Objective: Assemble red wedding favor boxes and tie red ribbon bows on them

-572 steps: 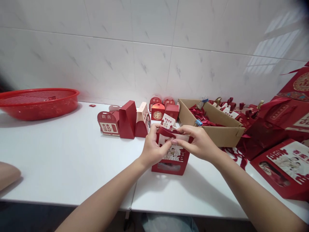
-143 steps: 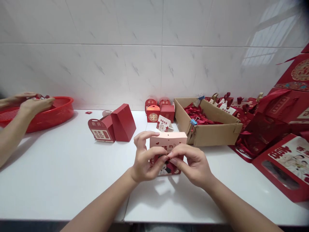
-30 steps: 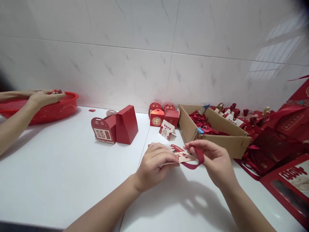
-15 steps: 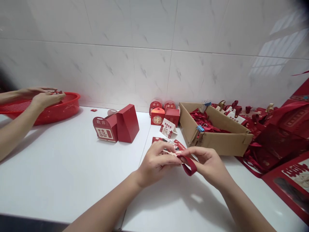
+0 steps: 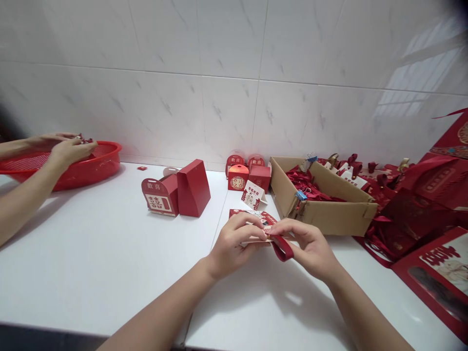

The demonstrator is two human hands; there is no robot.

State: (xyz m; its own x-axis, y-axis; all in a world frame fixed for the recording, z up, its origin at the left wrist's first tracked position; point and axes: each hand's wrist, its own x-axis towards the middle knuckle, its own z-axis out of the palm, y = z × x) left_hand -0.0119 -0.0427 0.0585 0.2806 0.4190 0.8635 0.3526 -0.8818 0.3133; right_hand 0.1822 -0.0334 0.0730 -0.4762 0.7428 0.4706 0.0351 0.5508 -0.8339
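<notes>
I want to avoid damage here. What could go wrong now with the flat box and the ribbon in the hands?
The right hand pinches the dark red ribbon only with fingertips, so it may slip free of the flattened gift box. The left hand presses that thin card between thumb and fingers; a pull on the ribbon might crease or tear it. The small folded card stands just behind the hands and could be knocked over.

Left hand (image 5: 234, 246) and right hand (image 5: 310, 246) pinch flat box (image 5: 238, 213) (ribbon (image 5: 283, 248) looped).
</notes>
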